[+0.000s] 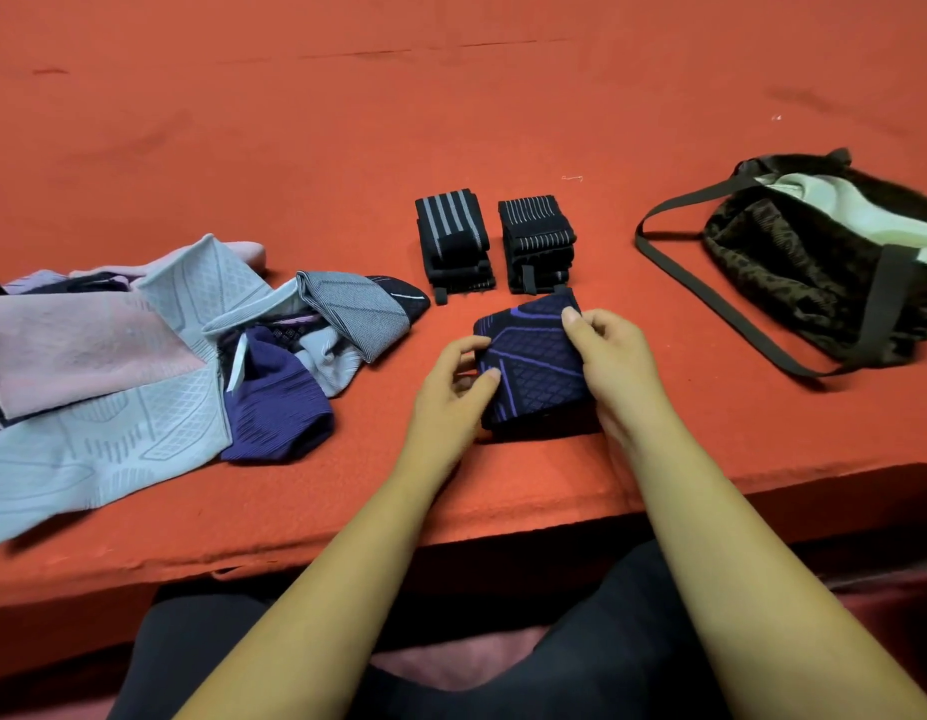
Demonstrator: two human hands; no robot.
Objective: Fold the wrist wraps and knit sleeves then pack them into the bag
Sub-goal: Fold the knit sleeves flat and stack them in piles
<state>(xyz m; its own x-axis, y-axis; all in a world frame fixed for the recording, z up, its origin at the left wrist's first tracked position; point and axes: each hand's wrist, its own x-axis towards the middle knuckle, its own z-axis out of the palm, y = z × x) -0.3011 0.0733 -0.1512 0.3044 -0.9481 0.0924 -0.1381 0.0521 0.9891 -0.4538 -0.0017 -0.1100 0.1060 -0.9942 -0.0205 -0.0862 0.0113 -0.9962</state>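
Both hands, left (453,389) and right (609,356), pinch a folded navy sleeve (534,366) on the desk (503,122); edges should be squared, then pressed flat.

I see my left hand (453,387) and right hand (609,361) pinching a folded navy sleeve (534,366) on the red bench (347,148), two folded wrist wraps (453,241) just behind it, the bag (814,262) to the right.
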